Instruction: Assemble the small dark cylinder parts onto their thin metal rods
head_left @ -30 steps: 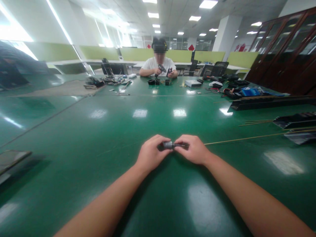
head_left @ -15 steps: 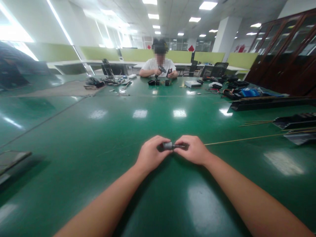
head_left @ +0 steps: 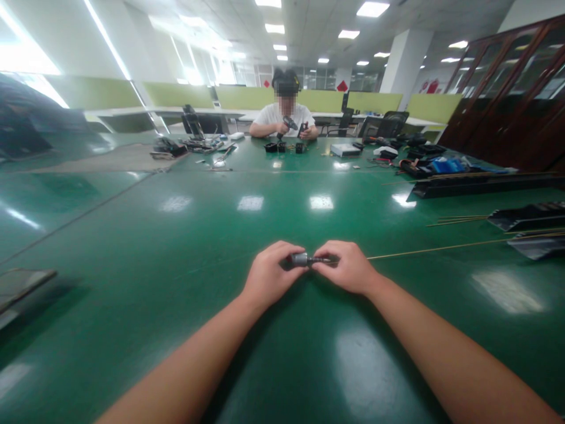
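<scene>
In the middle of the green table, my left hand (head_left: 268,274) is closed round a small grey metal cylinder (head_left: 299,259) with a dark rear end. A thin dark shaft (head_left: 318,259) sticks out of the cylinder toward the right. My right hand (head_left: 346,266) pinches that shaft between thumb and fingers, its fingertips close to the left ones. From behind the right hand a long thin brass-coloured rod (head_left: 424,251) runs off to the right; whether it touches the hand or the shaft I cannot tell.
Dark trays (head_left: 527,217) with thin rods lie at the right. A person (head_left: 282,121) sits across the green table (head_left: 212,224), holding a power drill (head_left: 289,123) near black boxes (head_left: 282,148). At the left edge lies a flat panel (head_left: 26,287). Tools and a blue bundle (head_left: 450,165) sit far right.
Both hands stay nearly in place with the cylinder and shaft between them. The right fingers have shifted slightly, and a little more of the shaft's far part shows.
</scene>
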Tool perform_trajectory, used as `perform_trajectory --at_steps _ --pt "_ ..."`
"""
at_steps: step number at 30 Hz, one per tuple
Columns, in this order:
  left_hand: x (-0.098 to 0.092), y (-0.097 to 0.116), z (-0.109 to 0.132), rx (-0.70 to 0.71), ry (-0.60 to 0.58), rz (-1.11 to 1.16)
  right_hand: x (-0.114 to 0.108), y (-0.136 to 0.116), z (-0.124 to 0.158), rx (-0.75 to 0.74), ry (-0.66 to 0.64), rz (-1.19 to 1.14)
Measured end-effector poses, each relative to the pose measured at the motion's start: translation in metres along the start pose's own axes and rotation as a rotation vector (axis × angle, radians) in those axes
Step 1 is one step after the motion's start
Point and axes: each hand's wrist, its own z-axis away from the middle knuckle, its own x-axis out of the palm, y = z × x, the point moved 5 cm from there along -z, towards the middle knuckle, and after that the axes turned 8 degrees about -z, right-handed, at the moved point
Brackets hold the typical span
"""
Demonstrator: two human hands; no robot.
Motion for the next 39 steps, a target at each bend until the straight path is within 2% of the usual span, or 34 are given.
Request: perform_trajectory --at_steps 39 --pt "-0.0062 -0.0058 -0.0011 -0.028 0.071 -0.039 -0.0084 0.0098 -0.0008 0.023 0.046 0.044"
